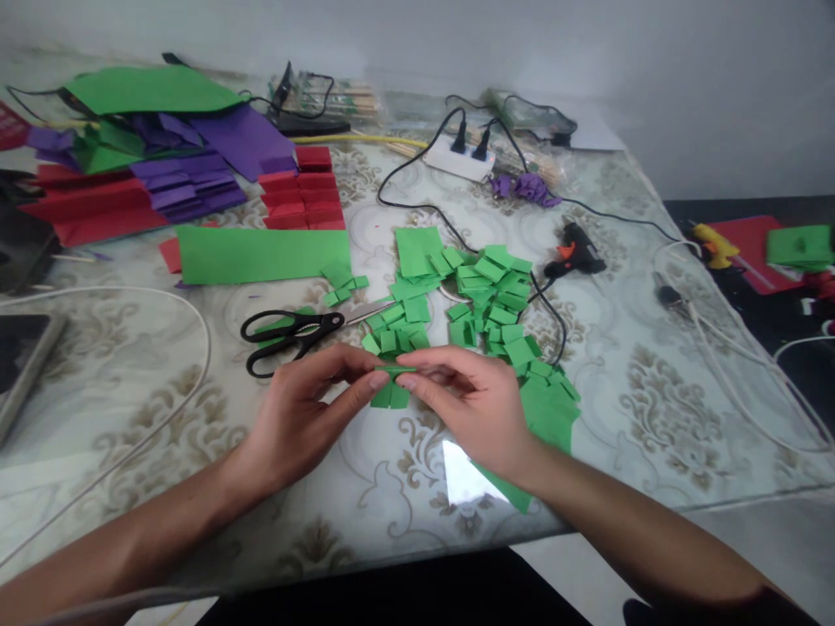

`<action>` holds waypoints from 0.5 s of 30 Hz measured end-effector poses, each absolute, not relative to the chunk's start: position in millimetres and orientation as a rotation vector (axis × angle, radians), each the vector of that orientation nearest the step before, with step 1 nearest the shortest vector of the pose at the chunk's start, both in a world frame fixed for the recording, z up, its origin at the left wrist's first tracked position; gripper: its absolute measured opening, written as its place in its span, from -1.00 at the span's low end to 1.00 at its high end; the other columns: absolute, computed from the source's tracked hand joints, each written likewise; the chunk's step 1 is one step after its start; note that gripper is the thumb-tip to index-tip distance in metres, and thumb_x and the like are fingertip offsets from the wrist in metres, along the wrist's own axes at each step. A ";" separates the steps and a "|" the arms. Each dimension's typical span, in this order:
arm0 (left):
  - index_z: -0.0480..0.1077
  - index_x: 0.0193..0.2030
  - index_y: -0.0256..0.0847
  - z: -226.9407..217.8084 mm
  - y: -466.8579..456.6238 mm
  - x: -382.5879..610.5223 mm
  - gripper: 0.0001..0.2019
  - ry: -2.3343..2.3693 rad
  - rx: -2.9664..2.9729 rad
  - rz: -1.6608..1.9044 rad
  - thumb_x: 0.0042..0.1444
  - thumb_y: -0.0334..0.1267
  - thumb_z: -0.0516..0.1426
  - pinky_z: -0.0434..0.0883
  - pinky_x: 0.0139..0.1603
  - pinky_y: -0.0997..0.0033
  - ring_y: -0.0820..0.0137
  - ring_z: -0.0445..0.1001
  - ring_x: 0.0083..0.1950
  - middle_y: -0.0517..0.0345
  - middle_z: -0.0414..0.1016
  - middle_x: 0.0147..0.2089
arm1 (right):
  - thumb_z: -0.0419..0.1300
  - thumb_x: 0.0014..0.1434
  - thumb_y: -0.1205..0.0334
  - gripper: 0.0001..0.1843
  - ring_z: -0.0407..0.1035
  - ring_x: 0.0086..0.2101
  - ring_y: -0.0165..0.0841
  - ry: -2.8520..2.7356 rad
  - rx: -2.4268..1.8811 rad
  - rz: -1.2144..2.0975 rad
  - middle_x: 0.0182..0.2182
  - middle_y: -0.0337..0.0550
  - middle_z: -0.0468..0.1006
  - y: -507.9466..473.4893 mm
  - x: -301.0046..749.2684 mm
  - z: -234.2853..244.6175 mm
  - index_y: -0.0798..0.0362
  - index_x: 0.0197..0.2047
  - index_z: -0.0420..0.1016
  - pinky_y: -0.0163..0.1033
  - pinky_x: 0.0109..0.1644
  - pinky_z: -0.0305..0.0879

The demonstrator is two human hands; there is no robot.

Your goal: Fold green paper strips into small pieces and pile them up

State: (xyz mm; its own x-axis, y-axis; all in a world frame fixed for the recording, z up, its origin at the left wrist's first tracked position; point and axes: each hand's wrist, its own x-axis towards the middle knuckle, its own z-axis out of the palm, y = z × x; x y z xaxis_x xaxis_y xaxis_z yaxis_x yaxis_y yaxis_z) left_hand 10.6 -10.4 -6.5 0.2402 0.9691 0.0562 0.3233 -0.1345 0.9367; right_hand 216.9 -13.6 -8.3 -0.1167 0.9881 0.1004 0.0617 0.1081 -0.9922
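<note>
A small piece of green paper (391,396) with a slit and a folded upper edge is pinched between my two hands. My left hand (313,400) grips its left end between thumb and fingers. The right end is held the same way by my right hand (466,400). Just beyond my fingers lies a heap of small folded green paper pieces (499,287). Black-handled scissors (293,335) rest to the left, blades pointing toward the heap. Under and beside my right wrist is a larger green sheet (551,413).
A long green strip (261,255), red folded paper (303,196) and purple paper (248,139) lie at the back left. Behind the heap are a white power strip (460,158) and a black glue gun (574,252). Cables cross the patterned table (678,348).
</note>
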 end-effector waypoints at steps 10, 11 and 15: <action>0.59 -0.21 -0.11 -7.9 -11.6 12.4 -0.96 1.227 1.579 0.984 0.26 -0.25 0.33 0.49 -0.22 0.47 0.41 0.58 -0.27 0.23 0.65 -0.29 | 0.46 0.19 0.32 -0.89 0.64 -0.38 -0.38 -1.322 -1.082 1.273 -0.36 -0.24 0.75 -12.2 216.0 -7.2 -0.04 -0.19 0.72 -0.30 -0.25 0.62; 0.59 -0.22 -0.12 -7.6 -11.6 12.6 -0.96 1.229 1.572 0.985 0.26 -0.26 0.33 0.49 -0.23 0.48 0.42 0.58 -0.28 0.23 0.65 -0.29 | 0.45 0.20 0.31 -0.90 0.64 -0.37 -0.37 -1.323 -1.093 1.278 -0.35 -0.23 0.75 -12.1 216.3 -7.3 -0.03 -0.19 0.72 -0.29 -0.24 0.62; 0.56 -0.24 -0.14 -6.9 -11.0 13.5 -0.94 1.231 1.548 1.003 0.25 -0.27 0.33 0.48 -0.26 0.51 0.44 0.56 -0.30 0.24 0.62 -0.32 | 0.49 0.16 0.22 -0.78 0.63 -0.33 -0.35 -1.321 -1.124 1.361 -0.34 -0.21 0.71 -12.0 216.3 -11.0 -0.01 -0.11 0.66 -0.25 -0.22 0.60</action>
